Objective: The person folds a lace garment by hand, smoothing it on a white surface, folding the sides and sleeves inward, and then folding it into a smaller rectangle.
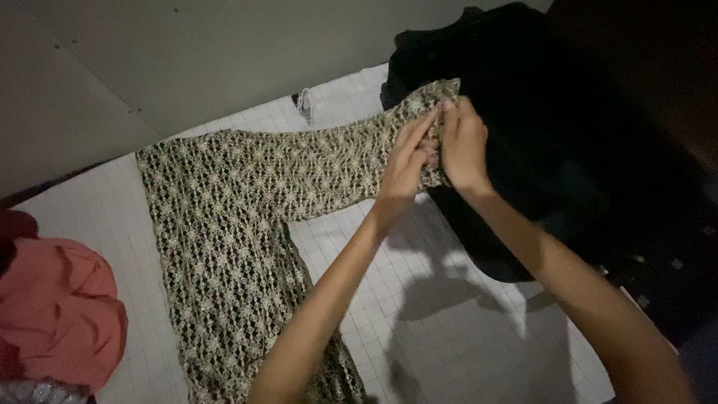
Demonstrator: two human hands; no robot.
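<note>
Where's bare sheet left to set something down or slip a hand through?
Free: grid sheet below the lace garment's sleeve, between its body and the black pile; a strip between the coral cloth and the garment; a small patch above the sleeve by the wall. Crowded: the cuff, where left hand and right hand meet.

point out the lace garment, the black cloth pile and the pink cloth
lace garment (224, 217), head view, on the middle of its body panel
black cloth pile (538, 112), head view, on its dark upper fold
pink cloth (60, 314), head view, on the centre of the bundle
</note>
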